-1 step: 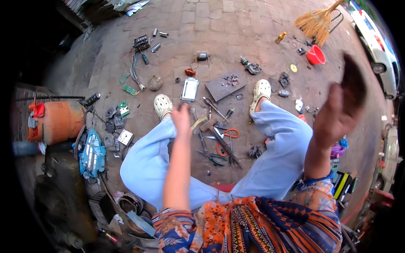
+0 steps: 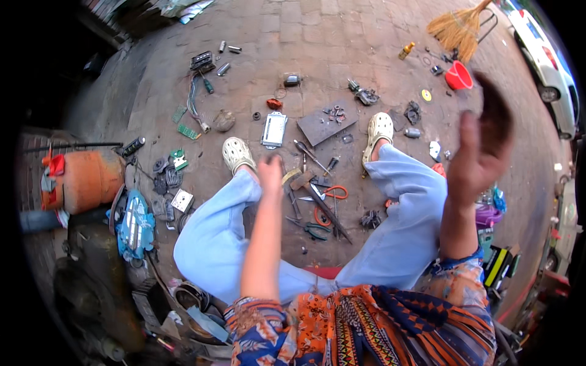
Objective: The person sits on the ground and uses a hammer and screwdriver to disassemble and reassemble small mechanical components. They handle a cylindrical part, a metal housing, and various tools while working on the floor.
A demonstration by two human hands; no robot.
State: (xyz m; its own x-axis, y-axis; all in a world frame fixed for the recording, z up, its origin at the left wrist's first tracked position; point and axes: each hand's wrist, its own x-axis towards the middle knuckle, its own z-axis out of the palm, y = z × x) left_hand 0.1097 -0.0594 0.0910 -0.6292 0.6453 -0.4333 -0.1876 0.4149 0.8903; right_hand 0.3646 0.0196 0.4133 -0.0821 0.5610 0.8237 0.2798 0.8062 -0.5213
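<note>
Left hand [image 2: 270, 171] reaching down, empty, toward hammer [image 2: 300, 180] just beyond fingertips; right hand [image 2: 482, 152] raised, open, empty; next: close grip on hammer

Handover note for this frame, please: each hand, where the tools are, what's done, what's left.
Left hand: reaching down between the knees toward the hand tools on the paving; grip hidden, can't tell if it holds anything.
Right hand: raised, open, empty.
Things: red-handled pliers and other tools lie between the feet; grey metal plate with small parts and a white flat device sit just beyond.
Done: parts spread out.
Left: nothing visibly picked up yet.
</note>
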